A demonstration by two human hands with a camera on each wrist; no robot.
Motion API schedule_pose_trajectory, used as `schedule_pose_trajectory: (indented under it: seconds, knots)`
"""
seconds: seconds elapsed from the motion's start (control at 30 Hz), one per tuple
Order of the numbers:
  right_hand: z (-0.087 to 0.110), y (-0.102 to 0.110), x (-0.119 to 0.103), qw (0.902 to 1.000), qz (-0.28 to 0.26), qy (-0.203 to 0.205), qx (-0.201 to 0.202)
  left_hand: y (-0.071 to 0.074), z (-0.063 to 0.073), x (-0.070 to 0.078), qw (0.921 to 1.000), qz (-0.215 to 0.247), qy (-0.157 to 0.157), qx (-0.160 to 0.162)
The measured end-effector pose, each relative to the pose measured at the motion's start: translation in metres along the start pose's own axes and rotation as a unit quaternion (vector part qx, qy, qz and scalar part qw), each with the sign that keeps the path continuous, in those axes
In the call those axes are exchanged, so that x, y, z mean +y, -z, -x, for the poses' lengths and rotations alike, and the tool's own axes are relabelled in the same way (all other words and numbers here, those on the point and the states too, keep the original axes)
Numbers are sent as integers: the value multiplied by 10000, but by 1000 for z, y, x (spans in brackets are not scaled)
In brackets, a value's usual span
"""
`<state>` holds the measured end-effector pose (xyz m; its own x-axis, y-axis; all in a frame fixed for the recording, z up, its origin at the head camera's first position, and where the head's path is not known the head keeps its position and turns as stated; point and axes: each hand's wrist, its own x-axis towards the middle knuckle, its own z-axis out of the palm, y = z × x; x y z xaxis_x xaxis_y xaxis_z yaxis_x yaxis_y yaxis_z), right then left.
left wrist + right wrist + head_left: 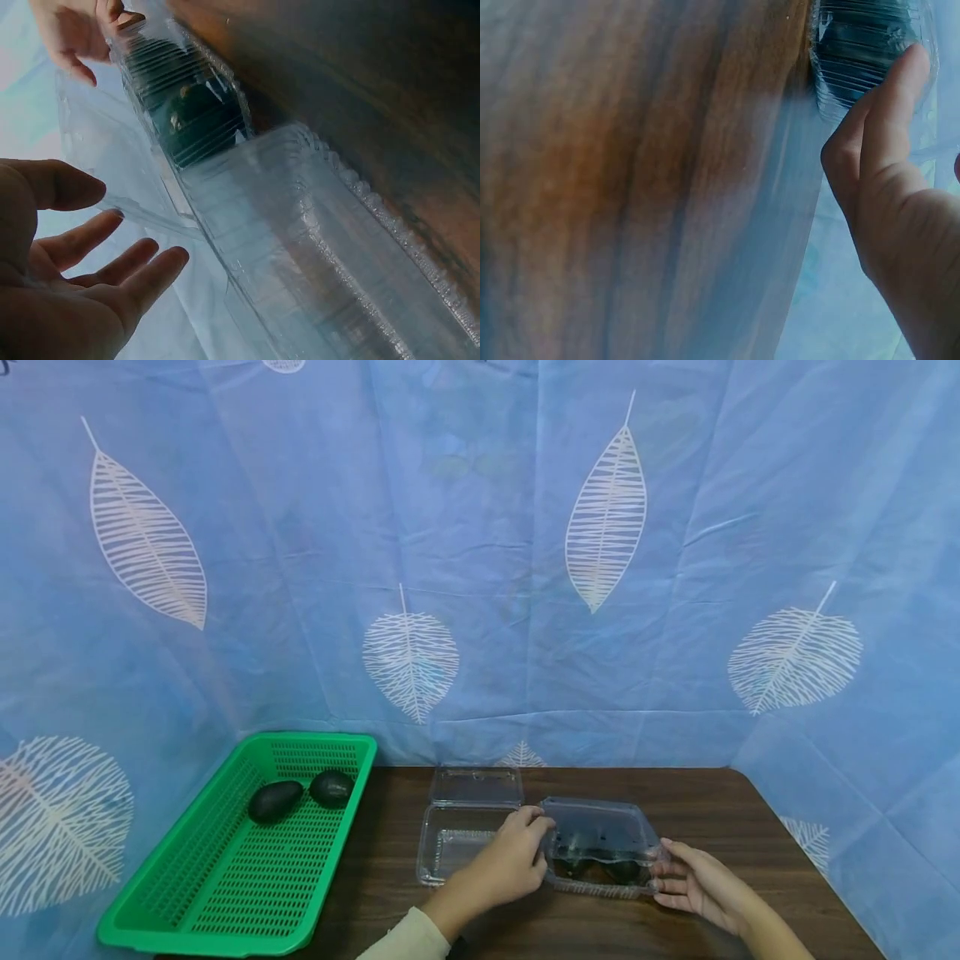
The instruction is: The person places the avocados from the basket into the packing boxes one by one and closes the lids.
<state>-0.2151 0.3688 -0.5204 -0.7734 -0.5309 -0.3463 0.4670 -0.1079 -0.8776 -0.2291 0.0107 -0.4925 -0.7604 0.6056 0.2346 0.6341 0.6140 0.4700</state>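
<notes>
A clear plastic clamshell box [600, 887] with dark green avocados [196, 120] inside stands on the table, its lid [596, 822] tilted and partly raised over them. My left hand [510, 856] hovers at the left side of this box. In the left wrist view its thumb and fingers are spread, with a gap between them and nothing held. My right hand [701, 887] touches the box's right end with fairly straight fingers, one finger [904, 90] lying against the side wall. A second clamshell box [431, 852], open and without contents, lies partly behind my left forearm.
A green plastic basket [318, 868] stands at the left with two dark avocados [275, 802] near its far end. The brown wooden table [697, 802] meets a blue leaf-patterned cloth [495, 527] at its back edge.
</notes>
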Motion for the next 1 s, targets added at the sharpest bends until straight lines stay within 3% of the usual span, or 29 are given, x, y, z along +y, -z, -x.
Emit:
schedule_pose_trajectory:
  seconds: [0.2, 0.4, 0.57, 0.77, 1.0]
  knots:
    - [3, 3, 2, 9990, -1, 157, -426, -3, 5, 8, 9991, -342, 118, -230]
    - [0, 2, 2, 9973, -82, 151, -714, -6, 6, 10, 9986, -272, 277, -345]
    - [-2, -3, 2, 9988, 235, 160, -407, -11, 7, 9, 9992, -146, 320, -184]
    - [-4, -8, 1, 9986, 468, 132, -192, -17, 6, 11, 9973, 260, 678, 58]
    - [-7, -13, -2, 9984, 551, 150, 43, -18, 3, 27, 9849, 1144, 1262, 313]
